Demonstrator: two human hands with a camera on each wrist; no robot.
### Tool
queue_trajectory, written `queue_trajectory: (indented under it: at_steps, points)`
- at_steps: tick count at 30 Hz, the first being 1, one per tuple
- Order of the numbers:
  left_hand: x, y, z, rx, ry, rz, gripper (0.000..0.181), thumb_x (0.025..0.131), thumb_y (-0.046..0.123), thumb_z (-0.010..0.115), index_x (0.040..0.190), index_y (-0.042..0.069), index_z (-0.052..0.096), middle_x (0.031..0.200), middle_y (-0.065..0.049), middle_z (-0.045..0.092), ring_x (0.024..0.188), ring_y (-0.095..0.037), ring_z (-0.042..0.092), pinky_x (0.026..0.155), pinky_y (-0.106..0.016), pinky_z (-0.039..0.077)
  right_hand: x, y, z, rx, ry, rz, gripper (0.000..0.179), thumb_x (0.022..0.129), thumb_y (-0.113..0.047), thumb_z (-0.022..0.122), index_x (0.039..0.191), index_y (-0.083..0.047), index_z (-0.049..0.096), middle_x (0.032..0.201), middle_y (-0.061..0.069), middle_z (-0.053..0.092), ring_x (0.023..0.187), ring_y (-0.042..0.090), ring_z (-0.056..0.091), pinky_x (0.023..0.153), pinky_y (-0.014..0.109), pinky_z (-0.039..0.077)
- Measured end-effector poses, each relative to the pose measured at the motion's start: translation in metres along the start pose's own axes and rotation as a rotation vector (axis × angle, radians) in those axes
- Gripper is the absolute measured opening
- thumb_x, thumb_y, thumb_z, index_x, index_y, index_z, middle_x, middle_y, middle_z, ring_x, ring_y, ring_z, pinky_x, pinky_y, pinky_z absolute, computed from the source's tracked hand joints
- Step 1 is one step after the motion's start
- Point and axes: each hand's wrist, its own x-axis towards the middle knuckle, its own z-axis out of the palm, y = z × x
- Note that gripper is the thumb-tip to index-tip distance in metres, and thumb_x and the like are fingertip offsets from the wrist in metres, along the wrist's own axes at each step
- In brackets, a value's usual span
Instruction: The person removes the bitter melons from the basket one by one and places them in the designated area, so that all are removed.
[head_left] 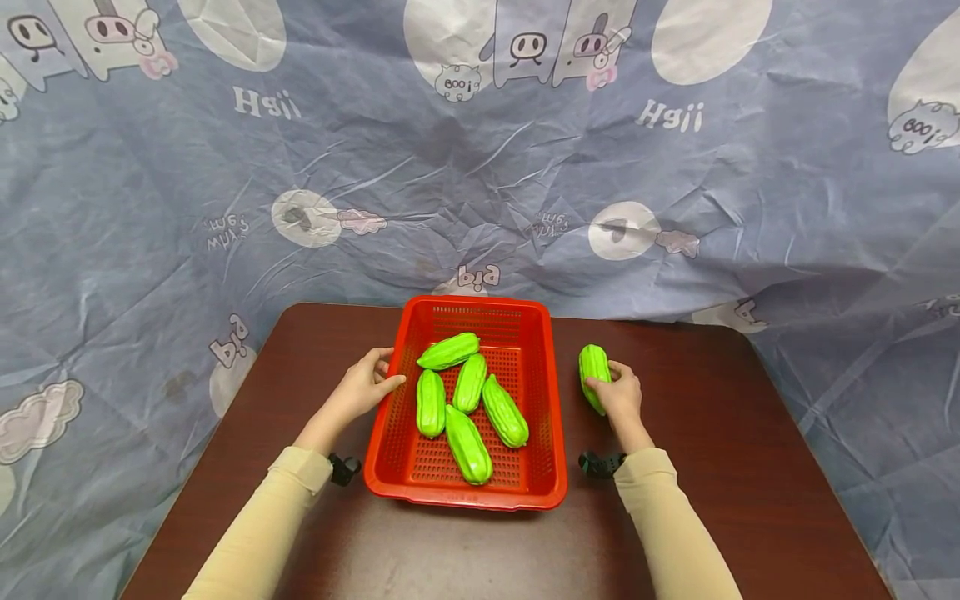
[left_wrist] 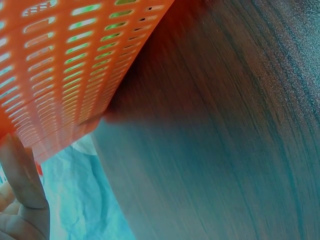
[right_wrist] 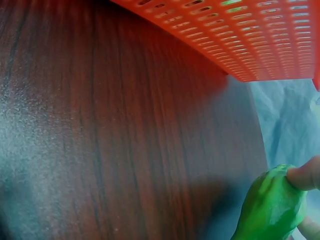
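Observation:
A red plastic basket [head_left: 558, 450] with slotted walls stands on the table, with several ridged green gourds [head_left: 468, 446] lying loose on its floor. My left hand [head_left: 364, 385] holds the basket's left rim, its thumb over the edge. In the left wrist view, fingers [left_wrist: 22, 175] meet the orange-looking wall at the left. To the right of the basket, my right hand [head_left: 619, 396] grips another ridged green gourd [head_left: 593, 371], thumb on the near side and fingers round the far side. In the right wrist view that gourd [right_wrist: 270, 205] is at the lower right corner, partly cut off.
The dark brown wooden table [head_left: 720, 467] extends on both sides of the basket and in front of it. A blue-grey printed cloth [head_left: 480, 167] hangs behind the table's back edge. A dark wrist device [head_left: 600, 464] sits at the right cuff, another [head_left: 344, 469] at the left.

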Motion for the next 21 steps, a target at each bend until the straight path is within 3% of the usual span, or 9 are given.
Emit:
queue_trajectory:
  at_steps: [12, 21]
  points:
    - [-0.0007, 0.0002, 0.0009, -0.005, 0.003, 0.004, 0.062, 0.095, 0.021, 0.067, 0.147, 0.002, 0.039, 0.108, -0.017, 0.059, 0.081, -0.02, 0.062, 0.067, -0.032, 0.056, -0.0009, 0.0054, 0.0051, -0.064, -0.054, -0.023, 0.067, 0.088, -0.015, 0.07, 0.144, 0.006, 0.041, 0.136, 0.029, 0.048, 0.122, 0.042, 0.045, 0.106, 0.051, 0.039]
    - [-0.0009, -0.0002, 0.0005, 0.001, 0.009, 0.006, 0.062, 0.095, 0.021, 0.068, 0.147, 0.002, 0.039, 0.107, -0.016, 0.059, 0.08, -0.02, 0.061, 0.067, -0.031, 0.054, 0.0012, 0.0095, 0.0095, -0.094, -0.051, -0.052, 0.068, 0.087, -0.016, 0.071, 0.144, 0.006, 0.041, 0.136, 0.03, 0.049, 0.121, 0.042, 0.047, 0.105, 0.051, 0.04]
